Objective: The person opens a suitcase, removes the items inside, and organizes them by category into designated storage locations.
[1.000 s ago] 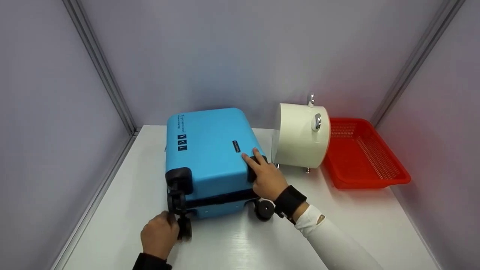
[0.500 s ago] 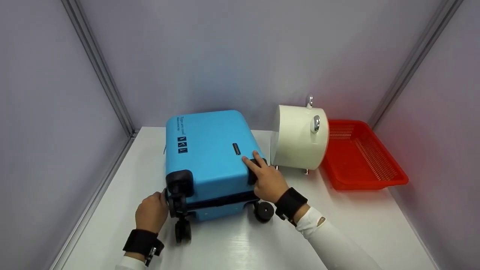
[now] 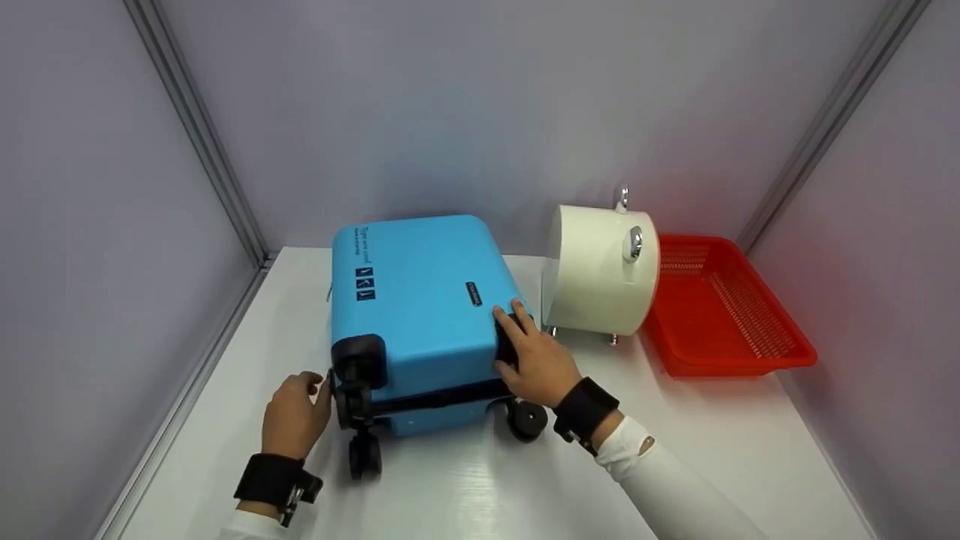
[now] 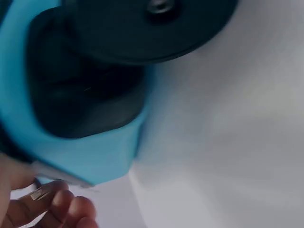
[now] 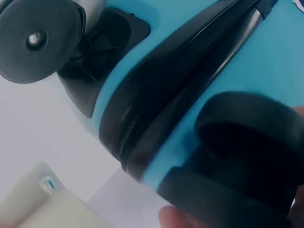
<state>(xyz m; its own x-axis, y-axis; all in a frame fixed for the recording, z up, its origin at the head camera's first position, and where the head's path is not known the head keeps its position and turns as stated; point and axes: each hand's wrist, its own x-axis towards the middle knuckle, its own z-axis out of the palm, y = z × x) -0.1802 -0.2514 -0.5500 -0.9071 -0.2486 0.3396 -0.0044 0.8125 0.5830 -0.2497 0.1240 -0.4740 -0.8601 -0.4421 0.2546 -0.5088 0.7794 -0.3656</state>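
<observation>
A blue hard-shell suitcase (image 3: 420, 292) lies flat with its wheeled end toward me. A black zipper band (image 3: 442, 397) runs round its side. My right hand (image 3: 544, 367) rests on the near right corner, over the black corner guard (image 3: 507, 346), with fingers spread across the edge. Beside the near left wheels (image 3: 364, 450), my left hand (image 3: 292, 416) is at the suitcase's left side. Its thumb is against the edge and its fingers are loosely bent, apart from the thumb. The left wrist view shows these fingers (image 4: 59, 204) by the suitcase's lower edge, with a small shiny piece on one.
A cream pot (image 3: 604, 270) with chrome handles lies on its side right of the suitcase. Farther right, a red plastic basket (image 3: 731, 367) stands against the pot. Grey panels (image 3: 480, 112) enclose the white table (image 3: 480, 495) at the back and sides.
My left hand has moved from the near left wheels up and back along the suitcase's left side, and its fingers have parted. My right hand stays on the corner, shifted slightly.
</observation>
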